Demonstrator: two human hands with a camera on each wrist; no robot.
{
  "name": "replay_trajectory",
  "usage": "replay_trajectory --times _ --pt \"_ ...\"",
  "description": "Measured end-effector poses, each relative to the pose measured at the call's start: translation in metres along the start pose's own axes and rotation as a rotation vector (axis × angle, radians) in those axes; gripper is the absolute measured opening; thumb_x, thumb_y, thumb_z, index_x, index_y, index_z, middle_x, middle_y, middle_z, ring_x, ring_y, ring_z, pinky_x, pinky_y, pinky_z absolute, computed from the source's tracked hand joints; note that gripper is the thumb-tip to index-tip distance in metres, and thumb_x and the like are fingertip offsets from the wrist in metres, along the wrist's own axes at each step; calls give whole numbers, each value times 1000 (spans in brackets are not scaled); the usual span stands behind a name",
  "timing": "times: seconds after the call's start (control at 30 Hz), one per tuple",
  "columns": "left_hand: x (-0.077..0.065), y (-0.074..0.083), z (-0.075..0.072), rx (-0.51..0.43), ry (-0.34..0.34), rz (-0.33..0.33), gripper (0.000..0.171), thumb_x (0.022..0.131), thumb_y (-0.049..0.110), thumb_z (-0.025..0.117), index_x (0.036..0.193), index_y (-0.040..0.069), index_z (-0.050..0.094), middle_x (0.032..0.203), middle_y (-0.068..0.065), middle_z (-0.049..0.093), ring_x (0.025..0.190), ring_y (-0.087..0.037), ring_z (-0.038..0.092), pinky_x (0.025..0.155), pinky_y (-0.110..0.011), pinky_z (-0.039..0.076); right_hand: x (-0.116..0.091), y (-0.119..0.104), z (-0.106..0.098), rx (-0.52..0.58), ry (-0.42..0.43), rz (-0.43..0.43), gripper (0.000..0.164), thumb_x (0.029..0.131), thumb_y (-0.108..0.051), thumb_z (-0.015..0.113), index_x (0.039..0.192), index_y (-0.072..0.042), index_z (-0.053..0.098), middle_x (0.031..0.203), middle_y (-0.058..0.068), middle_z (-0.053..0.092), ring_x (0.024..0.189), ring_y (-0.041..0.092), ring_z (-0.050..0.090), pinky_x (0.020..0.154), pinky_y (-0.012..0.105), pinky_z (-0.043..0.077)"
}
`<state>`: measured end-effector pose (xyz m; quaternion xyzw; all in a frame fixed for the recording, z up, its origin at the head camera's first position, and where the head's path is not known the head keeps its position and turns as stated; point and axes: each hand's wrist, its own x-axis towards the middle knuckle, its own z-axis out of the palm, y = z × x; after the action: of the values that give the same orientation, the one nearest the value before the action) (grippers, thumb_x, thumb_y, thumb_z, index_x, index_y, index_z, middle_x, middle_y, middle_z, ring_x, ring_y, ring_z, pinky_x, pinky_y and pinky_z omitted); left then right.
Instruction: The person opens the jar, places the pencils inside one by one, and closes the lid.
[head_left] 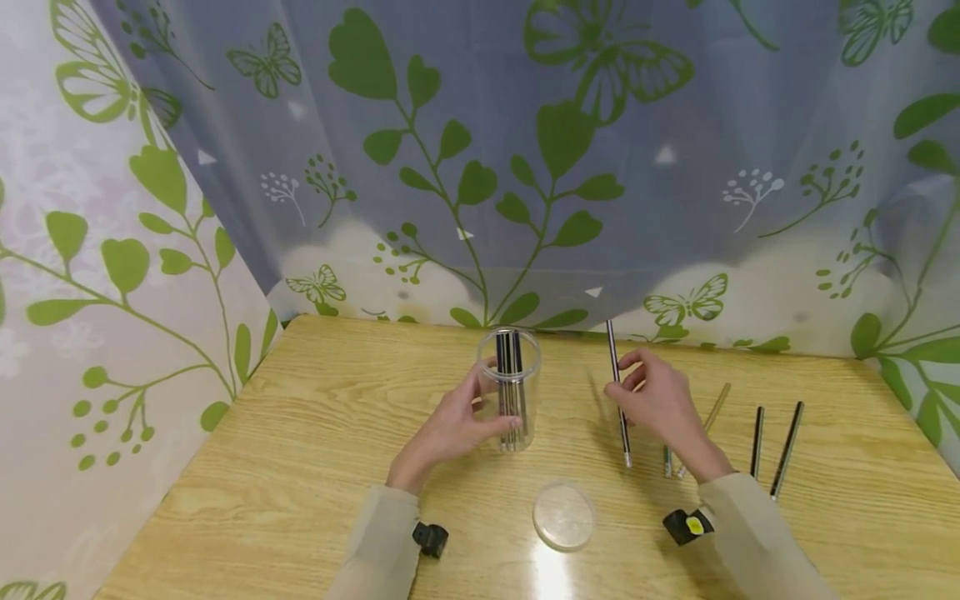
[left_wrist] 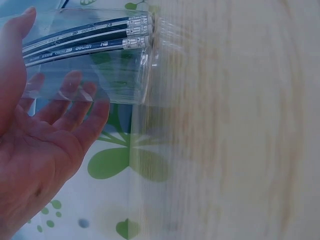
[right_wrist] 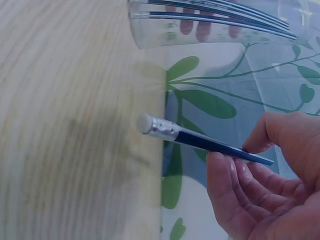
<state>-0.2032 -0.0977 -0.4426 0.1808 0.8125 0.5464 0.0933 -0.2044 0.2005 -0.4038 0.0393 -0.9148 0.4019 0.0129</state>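
Pencil [right_wrist: 195,140] between thumb [right_wrist: 267,129] and nearly closed right fingers [right_wrist: 222,185], pinched it eraser-down; gripped jar [head_left: 529,404] in wide-curled left fingers [left_wrist: 96,117].

Clear cylindrical jar [head_left: 533,408], upright, open at top, gripped by left hand [head_left: 461,423], thumb across near side. At least 3 pencils [head_left: 512,400] inside, dark with silver stripes, bunched close, metal ferrules down at jar base, HB marking readable on 1. Separate pencil [head_left: 614,362] pinched in right hand [head_left: 660,398] between thumb and fingers: dark barrel, pale stripe, silver ferrule, white eraser end down, slight tilt, raised above table [head_left: 300,467], apart from jar, to its right
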Motion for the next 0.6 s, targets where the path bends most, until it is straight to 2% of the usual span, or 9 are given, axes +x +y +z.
replay_trajectory --times 0.3,0.47,0.6 --pt "0 -3 0 -4 4 5 93 88 30 82 162 25 24 147 -10 57 146 -33 46 122 -55 36 -4 -12 -11 41 79 -45 33 93 -16 65 122 -4 57 94 13 68 74 18 70 54 28 61" --pt "0 -3 0 -5 6 7 94 88 30 81 162 26 24 147 -10 57 145 -33 47 122 -55 37 -7 -24 -21 67 144 -106 33 92 -11 64 123 -4 57 92 14 68 71 19 70 54 25 60" --pt "1 -2 0 -5 5 8 94 88 30 81 162 26 24 147 -10 57 145 -33 47 122 -55 36 -8 -34 -27 82 215 -149 33 90 -8 64 122 -3 58 91 15 69 66 12 69 53 25 60"
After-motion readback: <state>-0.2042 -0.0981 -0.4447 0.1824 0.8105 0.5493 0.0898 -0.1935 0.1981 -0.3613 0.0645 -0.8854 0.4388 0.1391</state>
